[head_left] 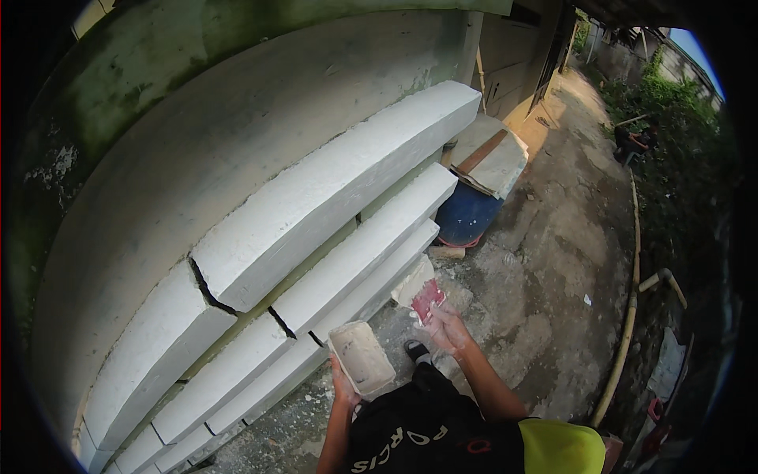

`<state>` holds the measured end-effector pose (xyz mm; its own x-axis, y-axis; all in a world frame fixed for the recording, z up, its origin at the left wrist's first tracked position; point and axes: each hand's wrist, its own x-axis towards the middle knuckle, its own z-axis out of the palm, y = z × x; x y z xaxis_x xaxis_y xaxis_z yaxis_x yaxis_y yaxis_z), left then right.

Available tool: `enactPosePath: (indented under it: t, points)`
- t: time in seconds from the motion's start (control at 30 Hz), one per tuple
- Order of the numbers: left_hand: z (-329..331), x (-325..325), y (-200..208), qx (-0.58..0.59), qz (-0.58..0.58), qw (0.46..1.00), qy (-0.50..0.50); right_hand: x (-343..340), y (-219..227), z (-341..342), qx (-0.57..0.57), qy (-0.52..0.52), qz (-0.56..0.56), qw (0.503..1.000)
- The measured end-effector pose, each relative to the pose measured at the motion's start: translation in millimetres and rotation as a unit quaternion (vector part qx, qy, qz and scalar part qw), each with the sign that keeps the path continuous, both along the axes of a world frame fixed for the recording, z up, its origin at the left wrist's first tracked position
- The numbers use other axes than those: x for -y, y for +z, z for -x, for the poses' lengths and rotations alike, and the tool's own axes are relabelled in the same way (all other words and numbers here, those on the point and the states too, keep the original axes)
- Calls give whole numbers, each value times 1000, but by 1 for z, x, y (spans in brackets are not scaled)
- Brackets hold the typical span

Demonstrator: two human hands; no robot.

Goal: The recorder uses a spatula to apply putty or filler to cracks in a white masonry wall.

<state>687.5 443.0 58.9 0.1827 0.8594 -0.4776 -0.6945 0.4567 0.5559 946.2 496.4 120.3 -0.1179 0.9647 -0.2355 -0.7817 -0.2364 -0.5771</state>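
Two hands (tub (362,358), red scraper (427,299))

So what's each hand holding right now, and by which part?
Left hand grips the near end of a rectangular tub of white paste. Right hand holds a red scraper by its lower edge.

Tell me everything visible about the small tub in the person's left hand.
The tub is a small rectangular container with rounded corners, off-white and smeared with pale grey-white paste inside and on its rim. It looks like plastic. It is tilted, its open side facing the camera. The left hand grips it from below at its near end, close to the lowest white moulding.
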Motion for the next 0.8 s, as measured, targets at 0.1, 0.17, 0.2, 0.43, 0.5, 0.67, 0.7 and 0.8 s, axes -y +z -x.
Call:
enactPosePath:
  t: [0.1, 0.17, 0.2, 0.43, 0.5, 0.67, 0.7, 0.8]
  points:
    - [11, 10, -12, -5, -28, 1000, -13, -24, 75, -50, 108, -138, -132, 976]
    - [11, 15, -5, -11, -26, 1000, 0, -46, 146, -78, 214, -232, -204, 927]
    - [11, 16, -2, -28, -30, 999, -6, -63, 164, -103, 294, -272, -236, 886]
    - [9, 15, -10, -75, -23, 997, 13, -207, 314, -117, 698, -503, -241, 449]
    - [11, 17, -13, -49, -28, 998, 19, -232, 337, -79, 720, -474, -164, 480]
    - [12, 24, -7, -14, -44, 998, 43, -270, 330, -45, 732, -501, -210, 411]
    - [10, 27, -2, -18, -40, 998, 53, -274, 327, -43, 726, -517, -221, 397]
    - [9, 31, 4, -16, -45, 997, 63, -291, 316, -44, 720, -509, -252, 398]
